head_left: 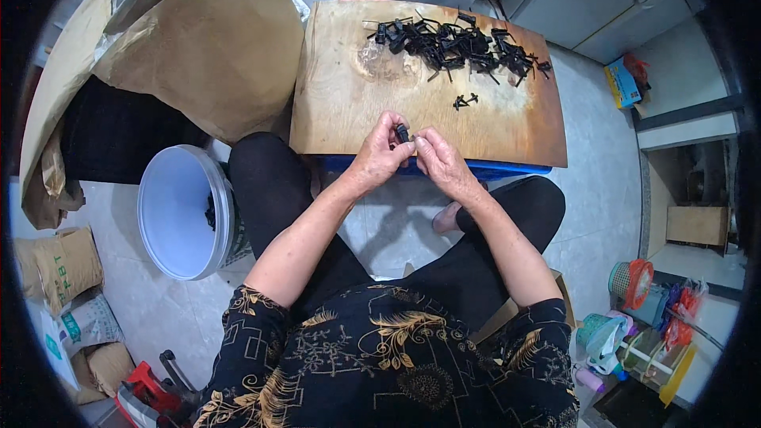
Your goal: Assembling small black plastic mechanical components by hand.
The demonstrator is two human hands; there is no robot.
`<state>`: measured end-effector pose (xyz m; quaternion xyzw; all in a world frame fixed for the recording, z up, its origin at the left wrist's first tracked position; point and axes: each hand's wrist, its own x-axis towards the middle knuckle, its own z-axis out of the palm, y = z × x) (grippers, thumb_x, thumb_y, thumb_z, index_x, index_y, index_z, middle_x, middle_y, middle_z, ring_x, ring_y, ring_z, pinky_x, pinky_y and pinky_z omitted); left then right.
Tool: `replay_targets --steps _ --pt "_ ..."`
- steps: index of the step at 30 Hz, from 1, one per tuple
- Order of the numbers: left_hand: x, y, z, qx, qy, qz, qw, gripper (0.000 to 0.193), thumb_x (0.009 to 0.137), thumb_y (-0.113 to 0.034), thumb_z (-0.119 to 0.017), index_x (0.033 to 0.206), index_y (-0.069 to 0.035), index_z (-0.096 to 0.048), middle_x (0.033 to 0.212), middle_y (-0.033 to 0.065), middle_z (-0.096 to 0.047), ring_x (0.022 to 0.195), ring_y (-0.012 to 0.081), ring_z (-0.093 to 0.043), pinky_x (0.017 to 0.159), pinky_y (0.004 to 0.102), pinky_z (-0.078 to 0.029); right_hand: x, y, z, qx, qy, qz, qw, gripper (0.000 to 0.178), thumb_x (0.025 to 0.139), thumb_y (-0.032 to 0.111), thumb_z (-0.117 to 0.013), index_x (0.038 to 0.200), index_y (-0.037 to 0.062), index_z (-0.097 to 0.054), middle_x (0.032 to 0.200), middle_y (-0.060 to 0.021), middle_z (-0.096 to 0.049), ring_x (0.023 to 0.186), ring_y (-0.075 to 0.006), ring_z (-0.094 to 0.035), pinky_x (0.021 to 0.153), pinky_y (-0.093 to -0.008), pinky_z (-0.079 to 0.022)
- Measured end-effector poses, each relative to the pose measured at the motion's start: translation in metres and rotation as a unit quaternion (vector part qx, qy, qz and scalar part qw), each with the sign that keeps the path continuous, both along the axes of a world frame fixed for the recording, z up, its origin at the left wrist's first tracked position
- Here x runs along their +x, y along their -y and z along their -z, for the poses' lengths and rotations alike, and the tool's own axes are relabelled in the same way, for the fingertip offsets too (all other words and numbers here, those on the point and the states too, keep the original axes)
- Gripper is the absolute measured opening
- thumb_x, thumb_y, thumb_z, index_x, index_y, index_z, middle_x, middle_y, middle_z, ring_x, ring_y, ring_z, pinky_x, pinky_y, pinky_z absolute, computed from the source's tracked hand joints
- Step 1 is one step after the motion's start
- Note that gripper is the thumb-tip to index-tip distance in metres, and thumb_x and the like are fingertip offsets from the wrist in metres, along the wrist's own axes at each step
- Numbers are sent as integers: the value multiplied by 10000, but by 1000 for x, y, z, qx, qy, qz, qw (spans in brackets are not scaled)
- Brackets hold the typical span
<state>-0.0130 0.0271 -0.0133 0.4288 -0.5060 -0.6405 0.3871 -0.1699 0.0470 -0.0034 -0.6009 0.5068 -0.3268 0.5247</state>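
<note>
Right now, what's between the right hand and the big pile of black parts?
Head view: a small black cluster on the wooden board, between right hand and pile.

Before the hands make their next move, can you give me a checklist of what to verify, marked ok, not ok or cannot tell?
1. Left hand has a grip on a black part: ok.
2. Right hand is close to that part: ok, its fingertips are right beside it.
3. Right hand pinches a piece of its own: cannot tell, the fingers hide it.
4. Pile of black parts lies on the wooden board: ok, toward its far side.
5. All loose parts are in the pile: not ok, small black pieces lie apart, nearer the hands.
6. White bucket is uncovered: ok, with something dark inside.
</note>
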Motion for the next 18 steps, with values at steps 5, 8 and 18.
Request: replay_targets --steps 5,8,18 --pt "1 2 16 -103 84 5 991 305 760 -59 -616 991 -47 -417 727 26 -461 624 105 -460 561 263 -420 2 3 -1 -1 -11 -22 1000 240 963 250 -400 952 32 -501 645 15 -441 553 -66 -405 497 -221 -348" --pt "2 1 13 -149 132 18 980 281 799 -94 -624 990 -57 -421 770 6 -442 651 97 -449 576 256 -418 1 4 2 1 -27 -34 999 240 961 244 -405 938 26 -504 643 6 -443 557 -76 -413 502 -233 -357" --pt "1 -1 10 -164 185 -24 969 281 775 -60 -588 989 -53 -407 698 148 -508 627 300 -541 580 381 -429 10 10 13 -33 -47 -11 998 219 950 211 -421 898 15 -504 646 -23 -459 589 -109 -454 542 -265 -394"
